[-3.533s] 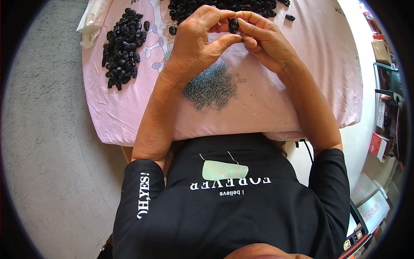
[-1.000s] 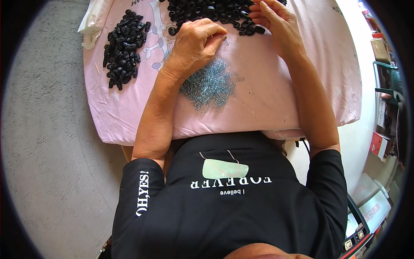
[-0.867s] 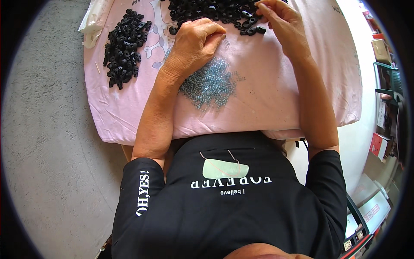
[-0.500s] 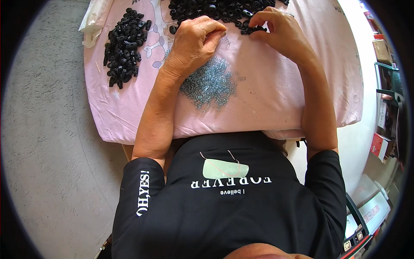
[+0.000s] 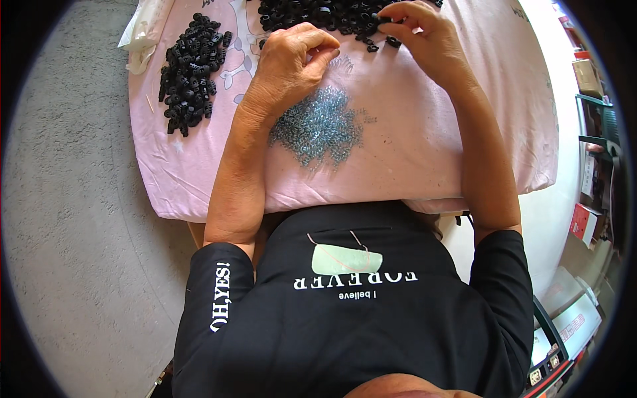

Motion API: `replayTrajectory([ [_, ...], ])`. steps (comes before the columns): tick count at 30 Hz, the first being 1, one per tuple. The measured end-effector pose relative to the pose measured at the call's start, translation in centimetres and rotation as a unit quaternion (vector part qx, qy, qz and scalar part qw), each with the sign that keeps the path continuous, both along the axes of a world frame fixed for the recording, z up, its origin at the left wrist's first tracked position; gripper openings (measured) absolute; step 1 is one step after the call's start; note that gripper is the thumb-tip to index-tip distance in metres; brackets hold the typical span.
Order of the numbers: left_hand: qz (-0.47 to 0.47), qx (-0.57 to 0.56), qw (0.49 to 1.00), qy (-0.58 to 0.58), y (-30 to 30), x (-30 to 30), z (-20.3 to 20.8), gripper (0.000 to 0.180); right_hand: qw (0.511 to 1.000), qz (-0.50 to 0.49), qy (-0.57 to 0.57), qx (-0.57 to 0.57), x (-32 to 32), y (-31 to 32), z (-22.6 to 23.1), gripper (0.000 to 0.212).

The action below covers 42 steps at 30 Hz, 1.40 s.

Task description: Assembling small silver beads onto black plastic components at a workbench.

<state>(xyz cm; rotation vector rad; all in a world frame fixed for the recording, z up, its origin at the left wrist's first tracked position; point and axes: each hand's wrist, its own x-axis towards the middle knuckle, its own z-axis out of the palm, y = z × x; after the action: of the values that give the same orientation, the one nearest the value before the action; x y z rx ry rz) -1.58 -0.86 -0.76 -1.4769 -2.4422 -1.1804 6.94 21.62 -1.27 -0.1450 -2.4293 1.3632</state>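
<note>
Right hand (image 5: 431,40) at the far edge of the table (image 5: 424,166), fingertips pinched narrow on a small black piece (image 5: 379,18) at the near rim of the big black heap (image 5: 318,13). Two more loose black pieces (image 5: 391,42) just below those fingers, lying on the pink cloth (image 5: 464,132). Left hand (image 5: 288,66) just left of it, curled into a loose fist, thumb pressed against bent forefinger; whether anything sits inside that pinch, cannot tell. Heel of the left hand resting on the cloth beside a flat scatter of tiny blue-grey metal rings (image 5: 318,126), spread near the middle of the table, between both forearms. A few stray rings (image 5: 342,63) further up, close to the left fingertips.

Second pile of black pieces (image 5: 189,69) well apart toward the left edge of the table, long and narrow, running from the far side toward the near side. Crumpled white plastic bag (image 5: 142,33) at the far left corner, hanging partly over the edge. Pink cloth covering the whole top, printed with a pale pattern near the far edge, draped over the near edge above the black shirt (image 5: 358,312). Grey floor (image 5: 73,232) to the left; boxes (image 5: 584,219) stacked by the right side, past the table's right edge.
</note>
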Motion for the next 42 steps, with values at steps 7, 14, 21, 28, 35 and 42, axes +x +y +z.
replayTrajectory([
  [7,-0.026,-0.068,0.997,0.029,-0.4,-0.2,-0.3,0.009,0.946,0.079,-0.010,-0.313,-0.1,0.4,-0.4,0.013],
  [14,0.011,-0.035,0.999,-0.006,0.0,0.1,0.2,0.007,0.948,0.150,-0.049,-0.275,0.2,-0.6,-1.7,0.024],
  [21,0.011,0.061,0.995,-0.078,0.3,0.3,0.2,0.008,0.931,0.159,-0.079,-0.318,0.2,-1.2,-1.7,0.026],
  [28,0.001,0.116,0.979,-0.168,0.5,0.5,0.1,0.011,0.933,0.146,-0.087,-0.317,0.4,-1.5,-1.4,0.025],
  [35,-0.008,0.117,0.981,-0.152,0.6,0.8,0.3,0.011,0.931,0.158,-0.103,-0.312,0.4,-1.9,-1.3,0.025],
  [42,-0.013,0.126,0.982,-0.141,0.6,0.6,0.0,0.011,0.913,0.177,-0.109,-0.352,0.4,-1.7,-1.7,0.025],
])
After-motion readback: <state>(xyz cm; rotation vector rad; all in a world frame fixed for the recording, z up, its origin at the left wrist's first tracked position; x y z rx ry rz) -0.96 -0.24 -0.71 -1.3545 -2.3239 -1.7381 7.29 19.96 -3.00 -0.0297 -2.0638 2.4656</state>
